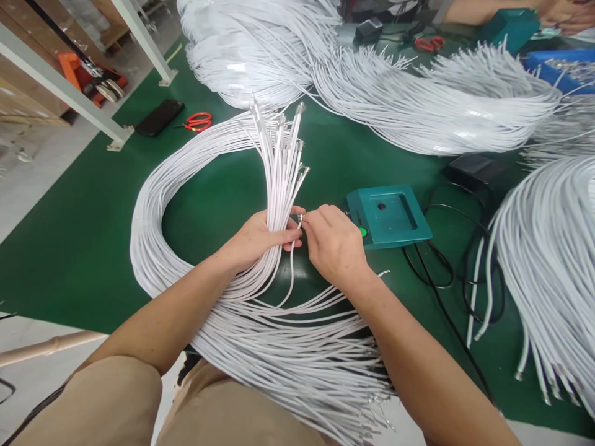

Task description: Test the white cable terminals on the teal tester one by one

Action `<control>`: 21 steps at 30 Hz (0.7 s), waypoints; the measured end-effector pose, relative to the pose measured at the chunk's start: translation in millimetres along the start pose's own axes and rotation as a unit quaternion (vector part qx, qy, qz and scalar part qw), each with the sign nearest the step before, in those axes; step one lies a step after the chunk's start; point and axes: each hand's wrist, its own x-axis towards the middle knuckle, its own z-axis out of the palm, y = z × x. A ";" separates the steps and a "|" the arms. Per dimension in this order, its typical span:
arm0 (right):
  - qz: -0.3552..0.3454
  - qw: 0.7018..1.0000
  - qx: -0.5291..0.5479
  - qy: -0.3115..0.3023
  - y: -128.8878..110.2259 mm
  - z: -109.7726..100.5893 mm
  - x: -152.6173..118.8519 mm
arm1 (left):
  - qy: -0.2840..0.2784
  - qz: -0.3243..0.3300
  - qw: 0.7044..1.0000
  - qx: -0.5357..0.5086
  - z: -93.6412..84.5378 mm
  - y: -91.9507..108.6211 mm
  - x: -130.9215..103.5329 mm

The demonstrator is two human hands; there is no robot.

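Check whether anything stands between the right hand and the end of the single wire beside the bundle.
Nothing visible does: the right hand is at the wire's end. The bundle, in the left hand, lies beyond that end.

A wide, plain tan cloth sleeve [118,399] covers the top of the left arm [186,313]. More tan cloth [223,412] shows low in the middle. The left hand [253,240] and right hand [337,244] are bare.

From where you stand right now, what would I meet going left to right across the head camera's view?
Orange pallet jack → black phone → red scissors beside it → left hand around white cables → right hand → nearer teal box → cable bundle at the right edge.
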 end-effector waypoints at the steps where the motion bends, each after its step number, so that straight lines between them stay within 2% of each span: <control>1: -0.045 0.997 -0.064 -0.008 2.3 -1.2 0.5 | 0.004 -0.006 1.000 -0.007 -1.0 -0.6 1.2; 3: -0.085 0.986 -0.141 -0.018 7.9 -5.2 3.1 | 0.022 -0.013 1.000 -0.008 -2.7 -2.0 3.7; 6: -0.057 0.985 -0.160 0.002 16.2 -11.8 8.3 | 0.049 -0.011 0.999 0.003 -4.1 -3.4 5.9; 13: 0.014 0.999 -0.037 0.005 14.2 -11.2 12.6 | 0.064 0.001 0.998 0.029 -1.4 0.1 3.4; 21: 0.083 0.992 0.096 0.002 5.1 -7.6 12.3 | 0.085 0.017 0.993 0.084 3.1 1.2 0.1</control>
